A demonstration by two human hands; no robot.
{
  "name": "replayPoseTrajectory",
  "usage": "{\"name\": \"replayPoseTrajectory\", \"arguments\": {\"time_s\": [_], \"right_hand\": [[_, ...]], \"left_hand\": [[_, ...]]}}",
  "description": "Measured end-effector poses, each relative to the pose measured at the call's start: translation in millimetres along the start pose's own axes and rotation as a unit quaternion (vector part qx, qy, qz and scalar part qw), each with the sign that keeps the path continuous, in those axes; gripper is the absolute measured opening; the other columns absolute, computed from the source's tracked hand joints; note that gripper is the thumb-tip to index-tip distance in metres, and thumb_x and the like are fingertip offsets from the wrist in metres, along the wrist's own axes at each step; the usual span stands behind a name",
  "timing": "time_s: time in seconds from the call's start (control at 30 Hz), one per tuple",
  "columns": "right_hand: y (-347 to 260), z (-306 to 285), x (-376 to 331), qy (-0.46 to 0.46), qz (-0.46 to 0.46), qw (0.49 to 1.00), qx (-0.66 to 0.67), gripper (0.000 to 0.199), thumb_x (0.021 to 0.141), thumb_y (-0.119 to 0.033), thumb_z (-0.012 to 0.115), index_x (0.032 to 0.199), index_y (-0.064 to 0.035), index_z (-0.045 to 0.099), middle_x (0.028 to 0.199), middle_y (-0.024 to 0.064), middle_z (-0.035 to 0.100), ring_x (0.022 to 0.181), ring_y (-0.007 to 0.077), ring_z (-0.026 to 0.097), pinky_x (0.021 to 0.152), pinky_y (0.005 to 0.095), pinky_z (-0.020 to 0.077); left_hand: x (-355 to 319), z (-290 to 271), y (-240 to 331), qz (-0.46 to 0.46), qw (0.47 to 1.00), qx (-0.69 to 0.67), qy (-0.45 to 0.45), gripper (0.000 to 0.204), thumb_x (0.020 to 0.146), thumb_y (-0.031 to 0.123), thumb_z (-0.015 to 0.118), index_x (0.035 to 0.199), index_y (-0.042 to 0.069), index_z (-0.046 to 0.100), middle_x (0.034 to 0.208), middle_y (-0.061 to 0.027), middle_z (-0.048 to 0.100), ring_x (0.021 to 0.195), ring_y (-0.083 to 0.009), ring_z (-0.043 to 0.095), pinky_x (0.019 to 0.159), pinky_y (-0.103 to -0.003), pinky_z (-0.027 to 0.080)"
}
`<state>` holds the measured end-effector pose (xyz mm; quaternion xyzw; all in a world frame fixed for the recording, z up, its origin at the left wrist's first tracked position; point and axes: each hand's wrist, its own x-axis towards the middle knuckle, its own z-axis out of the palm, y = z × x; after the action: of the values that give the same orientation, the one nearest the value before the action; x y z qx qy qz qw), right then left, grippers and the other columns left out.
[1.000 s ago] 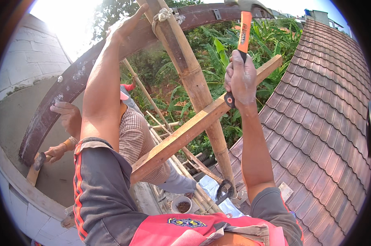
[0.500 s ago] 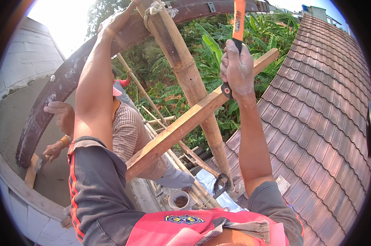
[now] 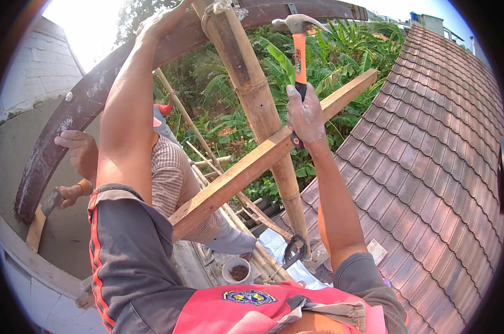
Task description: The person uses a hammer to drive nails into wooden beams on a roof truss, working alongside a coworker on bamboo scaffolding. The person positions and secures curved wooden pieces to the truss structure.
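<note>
Head view shows the right hand [image 3: 306, 116] wrapped low around an upright claw hammer [image 3: 300, 55] at upper centre-right, presumably for leverage, while the left hand [image 3: 161, 25] rests against the curved beam [image 3: 85, 100] at upper left, perhaps for steadiness, though I cannot tell whether its fingers clasp.

A glaring sky [image 3: 87, 33] lights a pale block wall [image 3: 40, 72], leafy plants [image 3: 343, 58] and a brown tiled roof [image 3: 419, 161].
</note>
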<state>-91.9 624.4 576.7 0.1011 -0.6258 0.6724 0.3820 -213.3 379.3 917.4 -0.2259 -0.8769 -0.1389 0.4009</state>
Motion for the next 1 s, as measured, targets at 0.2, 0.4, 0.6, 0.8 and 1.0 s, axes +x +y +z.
{"name": "replayPoseTrajectory", "arguments": {"time_s": [0.2,0.4,0.6,0.8,1.0], "right_hand": [[23,15,-80,0.071,0.011,0.997,0.011,0.025,0.109,-0.022,0.066,0.123,-0.0036,0.057,0.078,0.005,0.061,0.07,0.0134,0.059,0.068,0.034,0.0511],[34,25,-115,0.003,-0.089,0.987,-0.137,0.022,0.112,-0.019,0.063,0.126,-0.0021,0.06,0.092,0.0116,0.066,0.079,0.0214,0.062,0.077,0.0372,0.0526],[47,42,-108,-0.116,-0.216,0.937,-0.249,0.018,0.11,-0.017,0.063,0.118,-0.0011,0.063,0.106,0.0157,0.067,0.101,0.035,0.061,0.092,0.0474,0.0475],[23,53,-88,-0.191,-0.252,0.921,-0.229,0.017,0.112,-0.019,0.061,0.111,-0.0018,0.06,0.11,0.0143,0.061,0.105,0.0331,0.058,0.095,0.0476,0.0454],[17,69,-87,-0.311,-0.126,0.93,-0.15,0.022,0.114,-0.024,0.059,0.115,-0.0022,0.061,0.083,0.0095,0.06,0.077,0.0254,0.055,0.074,0.0403,0.0471]], "left_hand": [[-39,-31,22,-0.043,0.995,0.091,0.013,0.093,0.1,0.081,0.041,0.117,-0.003,0.079,0.123,-0.0299,0.074,0.121,-0.0437,0.07,0.106,-0.051,0.054],[-78,-24,17,0.064,0.981,0.137,0.117,0.06,0.102,0.051,0.063,0.102,-0.006,0.081,0.111,-0.0304,0.077,0.111,-0.0434,0.075,0.099,-0.05,0.058],[-194,-12,9,0.121,0.97,0.201,0.057,0.071,0.099,0.067,0.061,0.127,0.004,0.078,0.141,-0.0246,0.066,0.14,-0.0405,0.057,0.11,-0.058,0.048],[-363,-87,64,0.128,0.964,0.108,-0.206,0.057,0.098,0.054,0.071,0.096,-0.002,0.08,0.078,-0.0179,0.075,0.075,-0.0397,0.075,0.068,-0.052,0.06],[-472,-108,22,-0.058,0.977,0.049,-0.197,0.062,0.096,0.058,0.073,0.121,0.0,0.077,0.109,-0.0197,0.077,0.108,-0.0385,0.073,0.091,-0.052,0.058]]}}
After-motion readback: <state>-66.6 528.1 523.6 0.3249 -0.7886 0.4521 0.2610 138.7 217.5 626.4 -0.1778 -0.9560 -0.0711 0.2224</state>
